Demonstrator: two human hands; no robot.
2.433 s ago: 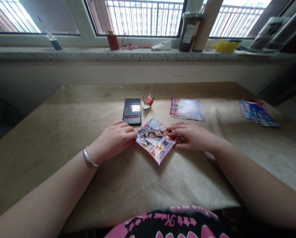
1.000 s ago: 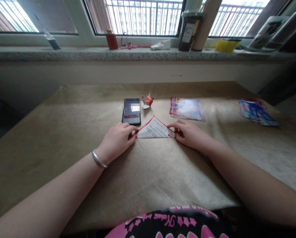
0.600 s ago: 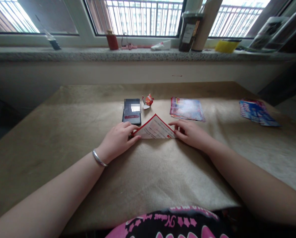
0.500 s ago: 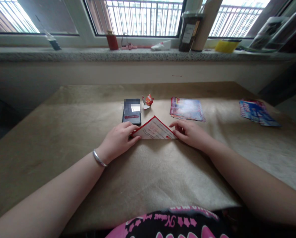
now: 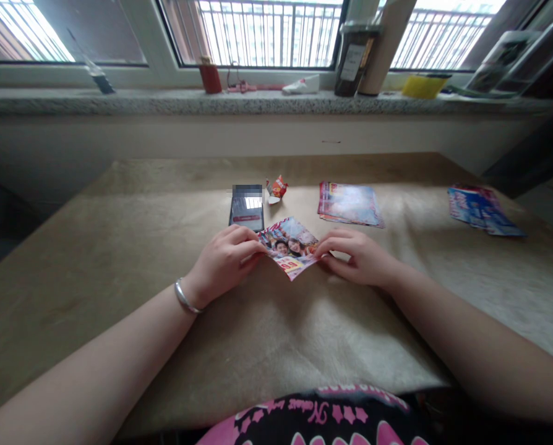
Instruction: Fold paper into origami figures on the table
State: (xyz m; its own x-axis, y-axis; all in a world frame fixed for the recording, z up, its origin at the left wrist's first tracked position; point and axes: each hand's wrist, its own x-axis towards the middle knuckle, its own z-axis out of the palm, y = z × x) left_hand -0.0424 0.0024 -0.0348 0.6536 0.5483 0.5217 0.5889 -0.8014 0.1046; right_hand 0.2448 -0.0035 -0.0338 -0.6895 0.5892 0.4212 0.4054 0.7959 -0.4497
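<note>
Between my hands is a square sheet of printed paper (image 5: 291, 244), turned corner toward me, with a colourful photo side facing up. My left hand (image 5: 230, 254) pinches its left corner, thumb underneath. At the opposite corner, my right hand (image 5: 353, 253) grips the paper between thumb and fingers. The near corner points down toward the table, and the sheet looks slightly bent across its middle. Just beyond the left fingers lies a phone (image 5: 247, 209). A small folded red and orange paper piece (image 5: 277, 188) stands beside the phone.
A stack of printed sheets (image 5: 351, 204) lies beyond my right hand. Farther right are several fanned blue leaflets (image 5: 483, 210). All rest on a brown-covered table (image 5: 141, 259). On the stone windowsill (image 5: 156, 105) stand a dark lidded container (image 5: 351, 62), a red bottle (image 5: 210, 77) and a yellow object (image 5: 424, 85).
The paper was a folded triangle showing its white text side; now it is opened into a square with the photo side up. Both hands have shifted only slightly.
</note>
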